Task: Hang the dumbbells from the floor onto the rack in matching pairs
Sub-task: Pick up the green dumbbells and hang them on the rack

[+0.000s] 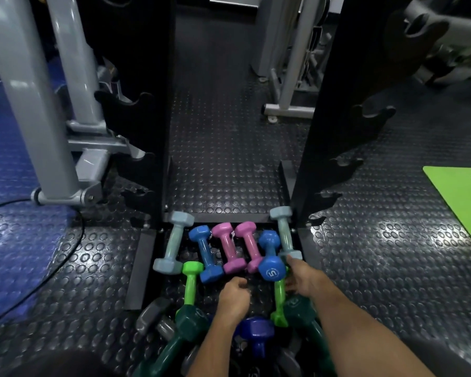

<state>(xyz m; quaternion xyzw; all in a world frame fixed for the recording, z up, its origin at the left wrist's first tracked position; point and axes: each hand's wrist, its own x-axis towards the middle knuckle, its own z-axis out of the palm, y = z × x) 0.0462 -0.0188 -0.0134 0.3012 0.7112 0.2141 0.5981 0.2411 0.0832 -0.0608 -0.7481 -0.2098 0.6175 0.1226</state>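
The dumbbells lie on the studded floor (229,159) at the foot of the rack (337,118), just ahead of my hands. My right hand (301,277) reaches between the blue 5 dumbbell (271,254) and a pale grey dumbbell (284,232), fingers loosely open, touching a bright green dumbbell (279,303). My left hand (233,295) is curled loosely and empty, just below the pink dumbbells (237,247).

Reads "5" on the end face of the blue dumbbell (272,268). Ringed by small lettering, too blurred to read.
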